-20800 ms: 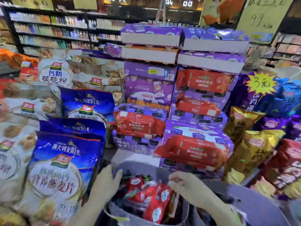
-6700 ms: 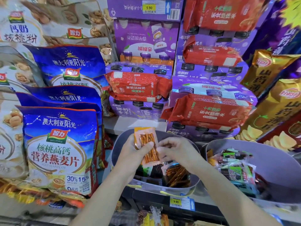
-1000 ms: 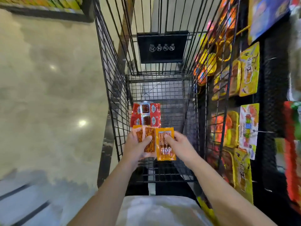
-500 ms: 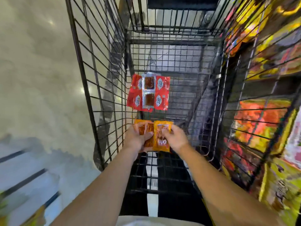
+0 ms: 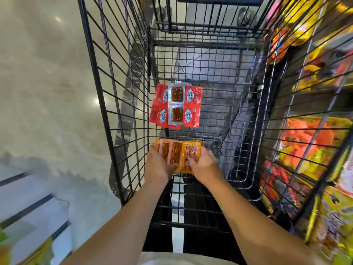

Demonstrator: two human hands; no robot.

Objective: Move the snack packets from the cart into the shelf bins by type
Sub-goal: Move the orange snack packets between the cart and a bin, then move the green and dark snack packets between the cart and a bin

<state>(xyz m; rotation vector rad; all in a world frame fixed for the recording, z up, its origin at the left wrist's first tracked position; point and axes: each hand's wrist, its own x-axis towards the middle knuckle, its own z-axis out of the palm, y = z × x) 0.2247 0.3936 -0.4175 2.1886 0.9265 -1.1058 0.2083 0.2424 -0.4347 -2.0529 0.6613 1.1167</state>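
Both hands reach down into a black wire shopping cart (image 5: 114, 96) and meet over a small fan of orange snack packets (image 5: 176, 153), whose clear windows show thin brown sticks. The left hand (image 5: 159, 167) grips the left side of the fan, thumb curled over the front of the packets. The right hand (image 5: 203, 165) pinches the right-hand packet, its fingertips (image 5: 189, 162) pressed on the window. The packets overlap one another and sit low in the cart near its left wall; whether they touch the wire floor cannot be told. Just beyond them, apart from the hands, a cluster of red snack packets (image 5: 176, 106) lies flat on the cart floor, with 2 clear windows showing dark brown squares, 1 above the other. Left of the cart is a glossy beige floor (image 5: 47, 83). Through the right wall of the cart, blurred shelf goods (image 5: 309, 142) in orange, yellow and red are visible, close beside the wire
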